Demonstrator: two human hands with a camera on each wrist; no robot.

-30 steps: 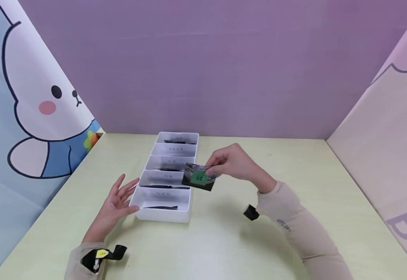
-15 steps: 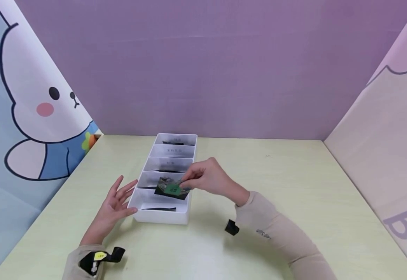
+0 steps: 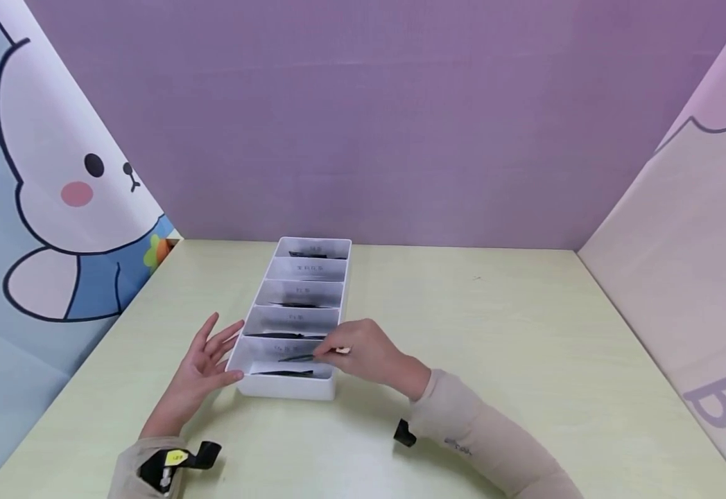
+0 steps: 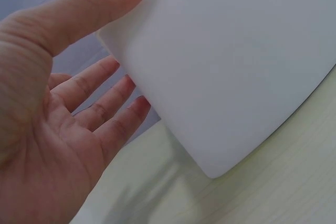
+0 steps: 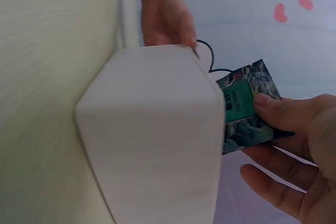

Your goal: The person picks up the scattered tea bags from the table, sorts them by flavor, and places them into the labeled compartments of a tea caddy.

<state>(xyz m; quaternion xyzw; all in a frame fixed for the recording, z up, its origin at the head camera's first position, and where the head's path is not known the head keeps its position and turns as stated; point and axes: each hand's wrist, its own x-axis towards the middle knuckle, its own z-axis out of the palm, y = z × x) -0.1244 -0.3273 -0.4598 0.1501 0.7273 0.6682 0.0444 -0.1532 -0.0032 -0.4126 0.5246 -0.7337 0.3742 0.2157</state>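
Note:
A white tray-like box (image 3: 288, 389) with several labelled compartments stands lengthwise on the table. My right hand (image 3: 372, 353) pinches a dark tea bag sachet (image 5: 237, 103) between thumb and fingers; its green label reads GREEN TEA. In the head view the sachet dips into the nearest compartment, seen nearly edge-on. Near the box's front left corner is my left hand (image 3: 194, 374), its thumb on the corner and its straight fingers along the left side. The left wrist view shows those fingertips (image 4: 140, 104) against the white wall.
Thin dark sachets (image 3: 284, 373) lie in the near compartment and in others farther back. A purple backdrop (image 3: 375, 138) rises behind the pale table (image 3: 462, 305). Printed panels stand at the left and right.
My right hand has moved left and down, bringing the sachet from beside the box into the nearest compartment. The left hand has stayed at the box's corner.

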